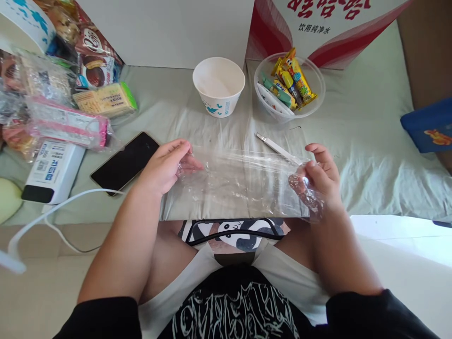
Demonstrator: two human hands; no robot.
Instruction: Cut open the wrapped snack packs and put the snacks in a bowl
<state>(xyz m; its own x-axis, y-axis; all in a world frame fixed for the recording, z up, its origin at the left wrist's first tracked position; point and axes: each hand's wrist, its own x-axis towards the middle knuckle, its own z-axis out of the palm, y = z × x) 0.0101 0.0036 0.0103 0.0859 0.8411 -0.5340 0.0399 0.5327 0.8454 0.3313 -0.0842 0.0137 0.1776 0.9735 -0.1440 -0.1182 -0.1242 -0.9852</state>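
Item one: one clear plastic bag [233, 181], spread flat on the pale green cloth [370, 141] at the near edge of the surface, stretched between two hands. Left hand [165, 165] lay on the bag's left end, fingers pressed together and curled down, pinching the film. Right hand [319, 176] gripped the bag's right end, film bunched and wrapped about the thumb and fingers, index finger raised. Just beyond the bag, one thin white stick-like tool [277, 148], its near end at the right hand. To the left, one dark phone [125, 160], face up, just beside the left hand; one white boxed device [52, 172] with one white cable [63, 207] beyond it. Farther back, one empty white paper bowl [219, 87] and, beside it, one clear plastic bowl [310, 110] holding several wrapped sweets, number not countable. Far left, a heap of wrapped snack packets [70, 99], count uncertain. Rearmost, one red-and-white carton [328, 28]. Far right, one blue item [429, 125].
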